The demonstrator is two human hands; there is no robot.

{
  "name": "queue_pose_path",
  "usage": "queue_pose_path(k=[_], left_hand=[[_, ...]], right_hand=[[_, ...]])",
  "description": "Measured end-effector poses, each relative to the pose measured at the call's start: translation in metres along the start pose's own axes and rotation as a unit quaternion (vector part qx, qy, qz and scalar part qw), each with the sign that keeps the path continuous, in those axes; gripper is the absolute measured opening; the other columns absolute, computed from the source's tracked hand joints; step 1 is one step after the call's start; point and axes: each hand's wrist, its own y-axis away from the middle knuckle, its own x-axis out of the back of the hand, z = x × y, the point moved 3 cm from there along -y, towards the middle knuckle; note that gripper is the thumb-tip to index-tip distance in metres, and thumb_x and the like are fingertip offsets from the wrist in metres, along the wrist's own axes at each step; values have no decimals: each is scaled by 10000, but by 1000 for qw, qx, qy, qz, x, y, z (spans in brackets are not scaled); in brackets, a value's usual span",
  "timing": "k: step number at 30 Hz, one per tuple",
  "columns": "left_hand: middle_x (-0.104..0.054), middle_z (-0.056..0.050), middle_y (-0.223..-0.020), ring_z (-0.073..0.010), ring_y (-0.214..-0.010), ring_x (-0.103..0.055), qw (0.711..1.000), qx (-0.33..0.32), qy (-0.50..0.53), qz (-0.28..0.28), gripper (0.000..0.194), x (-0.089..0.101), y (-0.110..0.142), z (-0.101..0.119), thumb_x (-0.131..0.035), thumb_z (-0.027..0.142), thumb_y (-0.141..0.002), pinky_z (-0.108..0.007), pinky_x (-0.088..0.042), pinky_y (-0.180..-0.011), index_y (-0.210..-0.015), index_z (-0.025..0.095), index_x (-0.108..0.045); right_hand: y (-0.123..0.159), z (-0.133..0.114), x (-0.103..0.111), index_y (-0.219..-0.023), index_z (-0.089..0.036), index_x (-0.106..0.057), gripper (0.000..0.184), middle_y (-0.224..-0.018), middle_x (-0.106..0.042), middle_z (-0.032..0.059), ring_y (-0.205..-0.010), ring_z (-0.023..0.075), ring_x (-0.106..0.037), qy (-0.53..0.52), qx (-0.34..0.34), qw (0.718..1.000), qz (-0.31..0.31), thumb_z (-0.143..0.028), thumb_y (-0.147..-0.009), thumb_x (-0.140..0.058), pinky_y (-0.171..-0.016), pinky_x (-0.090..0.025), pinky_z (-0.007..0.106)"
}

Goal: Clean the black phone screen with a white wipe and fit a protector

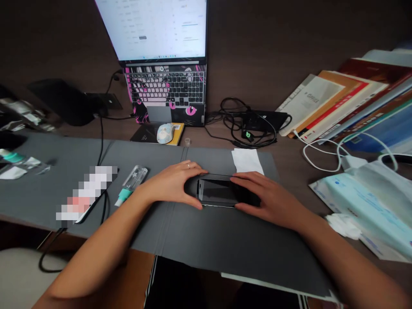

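Grey desk mat (199, 240) nearest, both hands over it. Left hand (172, 184) clamped on left end of dark phone (217, 191), thumb at near corner, forefinger at far one; right hand (273, 197) clamped on right part, thumb on near edge, fingers on far edge. Phone flat between hands, above mat; contact with mat cannot be told. Crumpled tissue (344, 226) by blue packet (373, 206), right. Clear bottle with teal collar (131, 182) left of left hand. White tissue (247, 161) beyond phone. Farther: mouse (165, 133), black cables (238, 113), open laptop (167, 88)
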Motion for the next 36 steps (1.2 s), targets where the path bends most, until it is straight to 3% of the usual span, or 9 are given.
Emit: queue_pose_path(k=[7,17,36], left_hand=[[-647,-134,-1223,-338,-1165,-609,999,22,-34,-27,924,-3,1,3,-791,718,-693,-453,-500,-983,-1407,173,-575],[-647,-94,-1263,-289,-1167,-619,999,10,-40,-30,638,-4,-1,3,-814,522,-793,-388,-501,-981,-1322,202,-654],[-644,-87,-1241,-284,-1146,-620,998,4,-51,-24,602,-6,0,2,-760,516,-835,-386,-507,-962,-1342,213,-643]], right_hand=[[0,-2,-5,-1388,-208,-591,500,-1352,-625,141,-1219,289,-627,24,18,1000,-9,-469,-962,-618,-1013,-556,489],[-2,-3,-7,-1368,-198,-613,492,-1331,-635,148,-1199,305,-632,39,25,999,-17,-493,-976,-588,-978,-572,498],[-2,1,-9,-1395,-247,-608,503,-1371,-617,119,-1249,312,-601,9,-5,999,-37,-497,-958,-611,-1019,-552,520]])
